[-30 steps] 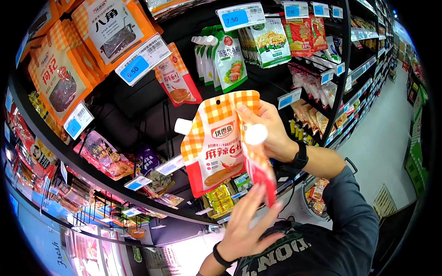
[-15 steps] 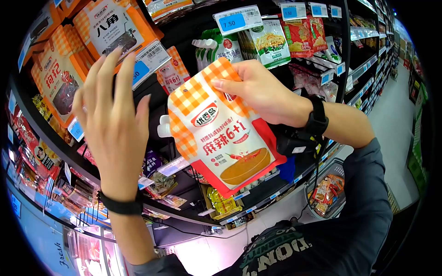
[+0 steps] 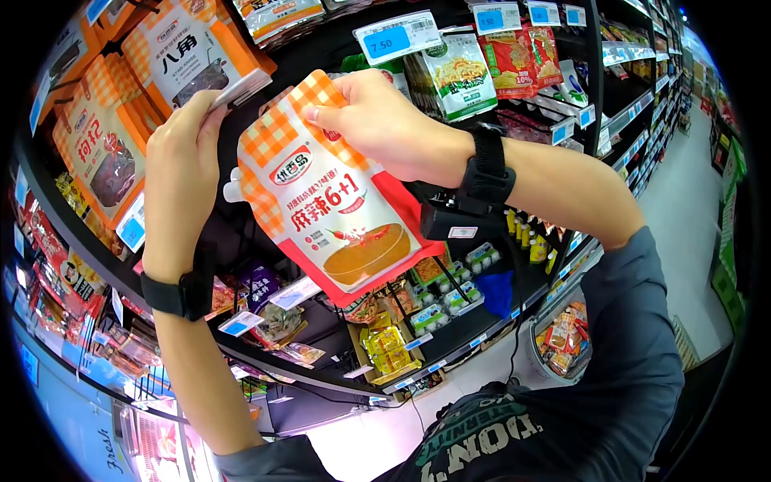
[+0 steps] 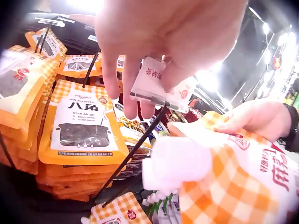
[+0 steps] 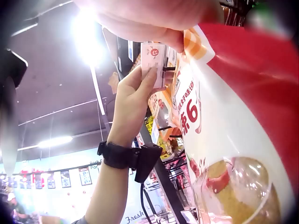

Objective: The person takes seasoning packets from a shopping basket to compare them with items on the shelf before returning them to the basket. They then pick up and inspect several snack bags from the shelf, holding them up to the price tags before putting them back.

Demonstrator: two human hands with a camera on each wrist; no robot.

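My right hand [image 3: 373, 116] grips the top corner of an orange-checked, red-bottomed seasoning pouch [image 3: 337, 201] marked 6+1, its thumb across the front. The pouch's white spout cap [image 4: 175, 161] juts toward the rack in the left wrist view. My left hand [image 3: 183, 165] pinches a price tag [image 4: 154, 79] at the end of a display hook, and the tag is tipped up. Beside that hand hang star anise bags [image 3: 189, 60]. Below the tag, another checked pouch [image 4: 119, 210] hangs on the rack, largely hidden from the head view by the held pouch and arms.
Wolfberry bags [image 3: 100, 149] hang at the left. Green-and-white packets [image 3: 458, 72] and red packets [image 3: 518, 60] hang to the right behind price tags. A basket [image 3: 536, 353] with orange packs stands on the floor near my right elbow. Black hooks [image 4: 135, 151] stick out from the rack.
My left hand has left the pouch, risen to the rack and taken hold of the price tag. My right hand has carried the pouch left, toward the hooks, turning it.
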